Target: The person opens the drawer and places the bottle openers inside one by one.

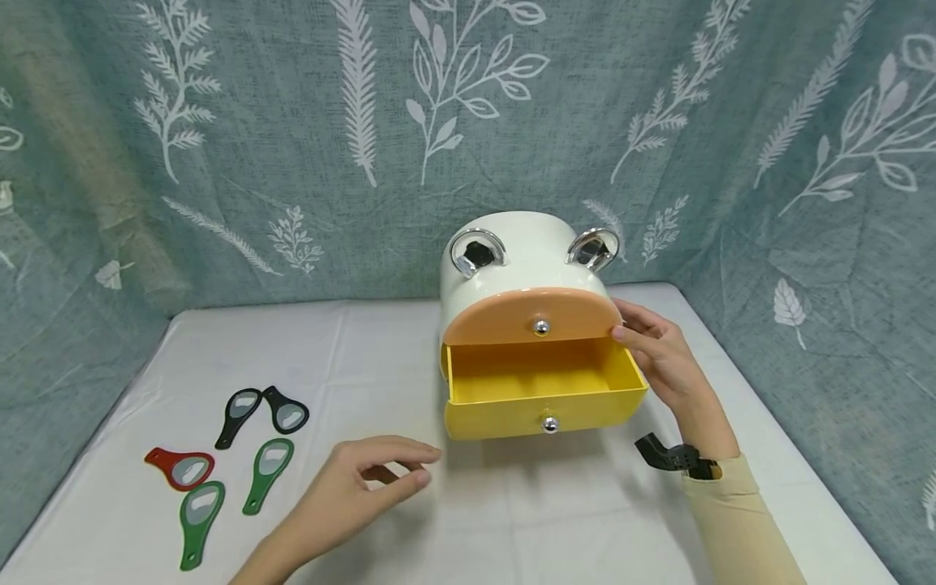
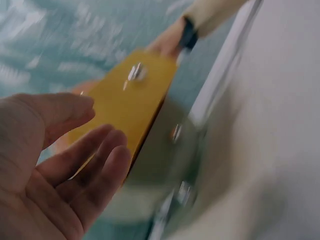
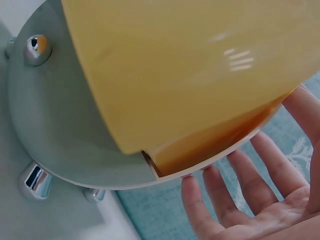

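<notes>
A white frog-shaped drawer box [image 1: 512,252] with chrome-rimmed eyes stands at the back of the table. Its peach upper drawer [image 1: 504,315] is closed, while the yellow lower drawer [image 1: 504,418] is pulled out and holds nothing. At the box's right side is my right hand [image 1: 669,361], fingertips touching the outer wall and thumb by the front edge. My left hand [image 1: 373,487] hovers in front of the drawer's left corner, loosely bent and holding nothing. In the right wrist view the fingers [image 3: 250,180] lie fairly straight along the shell's rim.
Left of my left hand lie several bottle openers: one red [image 1: 183,469], two black, including one opener [image 1: 237,414] leaning toward the other, and two green, including one opener [image 1: 199,520] near the front. A patterned curtain [image 1: 292,146] hangs around the white-covered table [image 1: 380,357].
</notes>
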A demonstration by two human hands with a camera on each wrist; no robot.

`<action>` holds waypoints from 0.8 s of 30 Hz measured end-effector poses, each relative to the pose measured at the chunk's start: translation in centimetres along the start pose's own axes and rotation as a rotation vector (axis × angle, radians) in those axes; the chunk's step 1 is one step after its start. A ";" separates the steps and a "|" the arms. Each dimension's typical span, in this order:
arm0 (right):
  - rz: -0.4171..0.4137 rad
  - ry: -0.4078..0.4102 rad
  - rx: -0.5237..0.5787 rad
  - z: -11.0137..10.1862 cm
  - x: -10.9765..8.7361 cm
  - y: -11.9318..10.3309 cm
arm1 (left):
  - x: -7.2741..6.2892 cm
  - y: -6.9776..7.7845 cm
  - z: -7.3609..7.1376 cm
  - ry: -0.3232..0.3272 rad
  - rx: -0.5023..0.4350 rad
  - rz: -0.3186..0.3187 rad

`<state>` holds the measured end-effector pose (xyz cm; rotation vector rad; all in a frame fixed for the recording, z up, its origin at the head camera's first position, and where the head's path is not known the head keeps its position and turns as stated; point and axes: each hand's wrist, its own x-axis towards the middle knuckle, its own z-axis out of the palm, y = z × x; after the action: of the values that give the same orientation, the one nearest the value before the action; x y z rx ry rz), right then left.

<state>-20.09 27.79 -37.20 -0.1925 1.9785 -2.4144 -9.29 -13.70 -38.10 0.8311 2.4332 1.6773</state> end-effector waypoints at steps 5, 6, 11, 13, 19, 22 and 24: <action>-0.002 0.004 0.004 -0.1 -0.1 -0.1 | -0.6 -2.2 -4.8 0.136 0.166 -0.037; -0.002 0.003 0.005 -0.1 -0.1 -0.1 | -0.7 -2.6 -5.7 0.156 0.199 -0.054; 0.002 0.003 0.006 0.0 0.1 -0.1 | -1.3 -4.7 -10.6 0.201 0.305 -0.147; 0.005 0.005 0.003 0.0 0.1 -0.1 | -1.5 -5.6 -12.4 0.212 0.332 -0.166; 0.008 0.006 -0.001 0.1 0.2 -0.2 | -1.8 -8.3 -15.8 0.231 0.399 -0.197; 0.007 0.007 0.001 0.1 0.1 -0.1 | -1.5 -9.5 -16.3 0.218 0.457 -0.194; 0.004 0.007 0.000 0.0 0.0 -0.1 | -1.3 -10.0 -16.3 0.206 0.505 -0.191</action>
<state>-20.13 27.82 -37.13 -0.1801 1.9789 -2.4161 -17.79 -30.67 -40.72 0.4516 3.0245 1.1458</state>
